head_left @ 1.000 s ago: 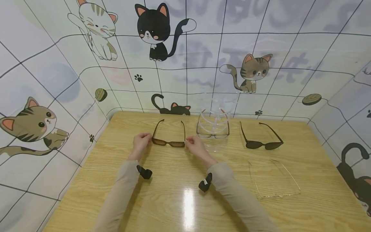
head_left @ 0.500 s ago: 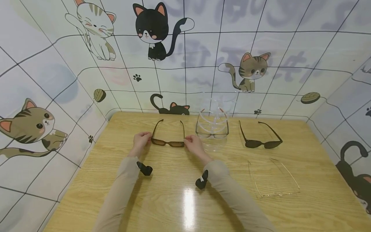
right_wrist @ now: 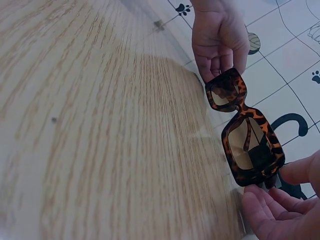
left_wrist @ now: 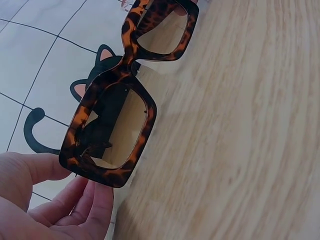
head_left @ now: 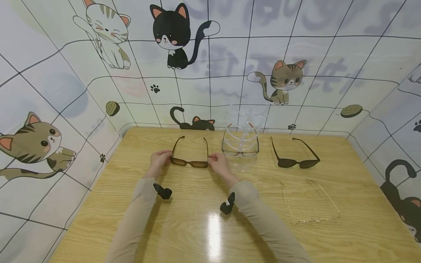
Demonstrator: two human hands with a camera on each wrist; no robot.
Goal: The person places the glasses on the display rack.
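Note:
Tortoiseshell sunglasses with brown lenses lie at the left of the table, arms unfolded toward the wall. My left hand pinches their left front corner between thumb and fingers. At the opposite corner my right hand pinches the frame in the same way. In the left wrist view the thumb and fingers of the left hand meet at the outer corner of the frame. The right wrist view shows both hands, with the right hand at the near end of the sunglasses.
Beside the right hand, dark-rimmed glasses sit by a clear plastic stand. Black sunglasses lie farther right. Thin gold-framed glasses are nearer the front right of the wooden table. A cat-print wall rises behind.
Both hands keep their pinch on the sunglasses. The right hand and forearm have shifted slightly left, while the whole view has drifted a little. The other glasses stay put.

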